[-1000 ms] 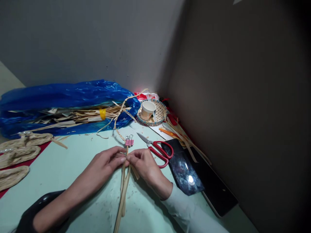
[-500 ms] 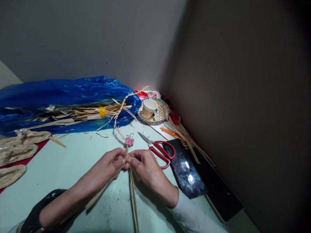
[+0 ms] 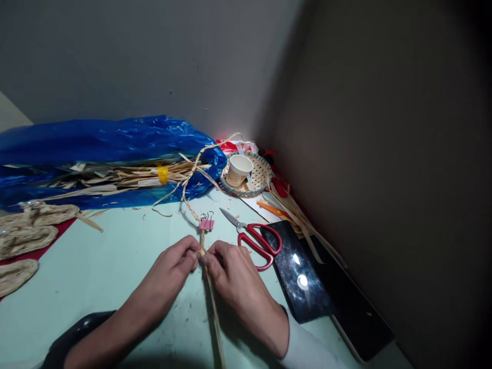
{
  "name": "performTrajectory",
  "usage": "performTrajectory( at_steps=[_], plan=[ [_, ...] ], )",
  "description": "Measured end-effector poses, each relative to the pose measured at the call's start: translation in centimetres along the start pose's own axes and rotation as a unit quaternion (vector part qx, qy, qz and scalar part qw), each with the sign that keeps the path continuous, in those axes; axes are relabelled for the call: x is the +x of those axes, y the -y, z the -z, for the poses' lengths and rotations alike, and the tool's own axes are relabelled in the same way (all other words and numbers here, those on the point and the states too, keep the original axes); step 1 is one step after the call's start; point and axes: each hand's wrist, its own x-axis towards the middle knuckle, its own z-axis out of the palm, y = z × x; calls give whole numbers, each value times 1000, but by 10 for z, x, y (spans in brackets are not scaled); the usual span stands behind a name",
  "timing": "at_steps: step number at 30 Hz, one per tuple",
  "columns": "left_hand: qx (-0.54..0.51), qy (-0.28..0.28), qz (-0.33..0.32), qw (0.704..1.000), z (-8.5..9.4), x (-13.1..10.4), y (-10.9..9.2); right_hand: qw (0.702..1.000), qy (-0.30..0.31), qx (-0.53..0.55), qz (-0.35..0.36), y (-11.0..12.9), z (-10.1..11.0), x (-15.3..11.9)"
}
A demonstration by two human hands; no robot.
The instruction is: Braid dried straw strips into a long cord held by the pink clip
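Both hands pinch a braid of straw-coloured fibre strips [image 3: 202, 238] close to its near end. My left hand [image 3: 175, 269] grips strips at the left of the braid, fingers closed. Opposite it, my right hand [image 3: 232, 279] has its thumb and fingers closed on the right-hand strips. A loose strip [image 3: 215, 318] hangs from between the hands toward the near table edge. Just beyond my fingertips, a pink binder clip [image 3: 206, 224] is clamped on the braid. From there the finished braid [image 3: 186, 189] curves away over the blue bag.
Red-handled scissors [image 3: 261, 241] lie right of the clip, beside a glossy dark tablet [image 3: 300, 277]. A blue plastic bag [image 3: 96, 136] holds strip bundles at the back. A paper cup [image 3: 239, 171] sits in a woven basket [image 3: 263, 171]. Woven soles [image 3: 26, 241] lie at left.
My hands have drawn slightly apart at the braid. The strip that stuck out below my left hand no longer shows. The view has shifted a little.
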Motion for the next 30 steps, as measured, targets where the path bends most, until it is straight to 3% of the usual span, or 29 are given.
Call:
performTrajectory(
  at_steps=[3, 7, 11, 14, 17, 21, 23, 26, 28, 30],
  plan=[
    [-63, 2, 48, 997, -2, 5, 2, 1000, 9, -10, 5, 2, 3, -1],
    [-67, -15, 31, 997, -2, 7, -1, 999, 27, -3, 24, 0, 10, -2],
    [-78, -21, 41, 996, -2, 5, -2, 992, -23, -104, 67, 0, 8, -13],
    [-117, -18, 56, 991, -3, 4, -1, 968, -95, -188, 136, 3, -10, -25],
    [-165, -9, 86, 982, -3, 2, 1, 924, -166, -260, 224, 5, -31, -33],
    [-203, 13, 103, 974, -1, -1, 1, 892, -133, -298, 313, 4, -34, -32],
    [-209, 13, 113, 971, 0, -2, 2, 917, -103, -251, 294, 5, -23, -29],
    [-221, 11, 118, 968, 2, -2, 4, 971, -112, -82, 193, 7, -3, -22],
    [-232, 16, 111, 966, 3, -2, 6, 985, -133, 5, 108, 7, 6, -18],
    [-237, 24, 116, 964, 4, -1, 8, 993, -100, 47, 50, 6, 6, -14]
  ],
)
